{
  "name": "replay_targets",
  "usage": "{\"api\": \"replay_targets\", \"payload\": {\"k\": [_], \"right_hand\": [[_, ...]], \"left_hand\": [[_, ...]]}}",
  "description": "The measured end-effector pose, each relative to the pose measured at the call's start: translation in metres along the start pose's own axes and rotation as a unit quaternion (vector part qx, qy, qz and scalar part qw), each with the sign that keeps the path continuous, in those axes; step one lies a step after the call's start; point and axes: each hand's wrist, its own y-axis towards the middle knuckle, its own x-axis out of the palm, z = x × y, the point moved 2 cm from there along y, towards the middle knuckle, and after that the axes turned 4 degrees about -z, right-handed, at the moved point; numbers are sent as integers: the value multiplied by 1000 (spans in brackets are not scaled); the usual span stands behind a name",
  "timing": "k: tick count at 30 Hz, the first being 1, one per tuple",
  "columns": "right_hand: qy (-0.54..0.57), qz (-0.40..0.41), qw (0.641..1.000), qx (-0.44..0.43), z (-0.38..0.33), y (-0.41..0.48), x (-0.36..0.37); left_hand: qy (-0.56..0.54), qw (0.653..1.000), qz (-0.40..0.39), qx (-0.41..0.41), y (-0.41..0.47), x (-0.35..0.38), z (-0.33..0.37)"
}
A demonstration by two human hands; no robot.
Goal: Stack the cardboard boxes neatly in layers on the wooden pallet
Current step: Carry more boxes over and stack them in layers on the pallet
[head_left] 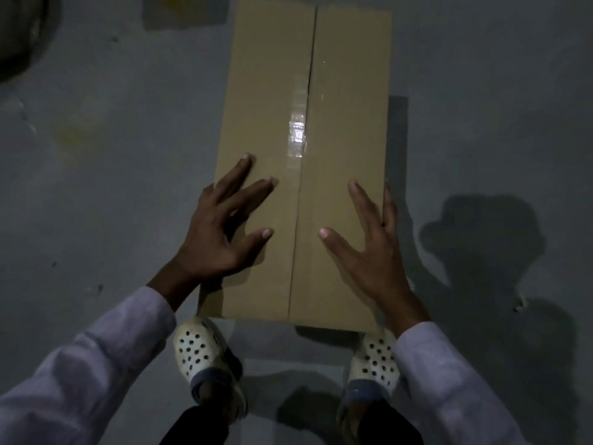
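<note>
Cardboard box (346, 91), long and narrow, lies flat on a grey concrete floor (128, 155), its long side running straight away from the person and its near end just in front of the toes of two white perforated shoes (195, 348). Flaps are closed and meet at a centre seam, with clear tape (296, 130) glinting along the seam. Left hand (218, 239) is spread wide over the near left part of the box top, fingers straight and fanned, thumb pointing toward the seam, gripping nothing. Right hand (372, 252) is spread likewise over the near right part, its outer fingers along the box's right edge, holding nothing. Cannot tell if the palms press on the cardboard or sit just above it. Pale long sleeves (96, 364) cover both arms. Dark shadow (481, 239) falls on the floor right of the box.
</note>
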Motion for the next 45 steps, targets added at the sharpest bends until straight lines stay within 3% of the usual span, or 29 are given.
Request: {"api": "replay_targets", "payload": {"k": [5, 12, 17, 21, 25, 34, 45], "right_hand": [[-32, -51, 998, -20, -111, -41, -62], [-54, -142, 986, -70, -348, -127, -118], [-85, -177, 968, -157, -507, -186, -112], [-99, -214, 947, -219, -602, -232, -69], [-115, -245, 918, -289, -683, -255, 3], [-93, -367, 859, -344, -825, -314, 212], [-128, -427, 809, -383, -955, -285, 434]], "left_hand": [[-22, 998, 31, -57, -30, -89, 92], [-54, 981, 90, -164, -113, -303, 240], [-109, 959, 166, -205, -199, -441, 315], [-91, 939, 243, -225, -284, -522, 337], [-30, 918, 312, -241, -361, -589, 325], [-6, 849, 425, -315, -546, -706, 246], [29, 808, 470, -354, -643, -830, 89]]}}
